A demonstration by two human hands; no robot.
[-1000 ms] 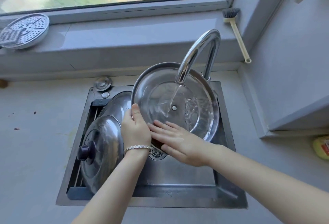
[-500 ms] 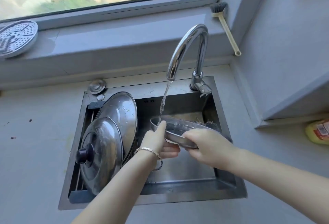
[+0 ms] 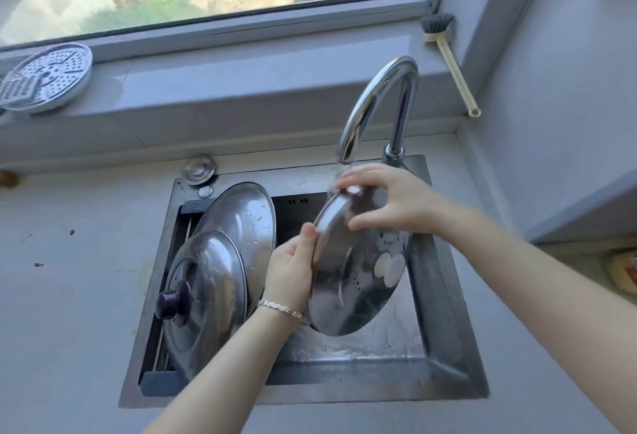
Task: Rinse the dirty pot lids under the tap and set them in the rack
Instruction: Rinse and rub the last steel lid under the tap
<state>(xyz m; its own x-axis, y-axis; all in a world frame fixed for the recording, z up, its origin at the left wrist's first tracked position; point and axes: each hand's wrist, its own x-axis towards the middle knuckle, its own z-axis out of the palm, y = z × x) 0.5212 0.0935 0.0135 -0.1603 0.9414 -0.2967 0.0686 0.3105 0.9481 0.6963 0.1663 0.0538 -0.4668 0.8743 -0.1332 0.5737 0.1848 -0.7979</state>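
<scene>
Far out to the left of both hands, a perforated steamer plate (image 3: 46, 77) lies on the windowsill. Nearer, just left of the left hand's knuckles, two lids lean on edge in the rack (image 3: 162, 378) at the sink's (image 3: 444, 296) left side. The knobbed lid (image 3: 203, 302) stands in front with its dark knob facing outward, and the larger lid (image 3: 241, 220) rises behind it, its face spotted with drops. A small round metal cap (image 3: 199, 169) sits on the sink's edge beyond them.

The left hand (image 3: 293, 268), a bracelet (image 3: 281, 308) at its wrist, grasps the pot lid (image 3: 355, 271) by its left rim. The thumb lies along the edge on the near side. The other fingers are hidden behind the metal, so how far they curl cannot be told. The lid hangs tilted on edge over the basin, between the two hands, clear of the rack.

Directly above the right hand's fingertips, the tap (image 3: 375, 106) arches over and runs a thin stream onto the lid's upper rim. The right hand (image 3: 396, 199) clasps that upper part, its fingers bent over the top and its thumb pressed on the lid's face just below. Something shiny sits under the forefinger, too blurred to name.

Beyond the right wrist, a dish brush (image 3: 448, 61) leans in the window corner. A yellow object (image 3: 624, 275) shows at the far right edge.
</scene>
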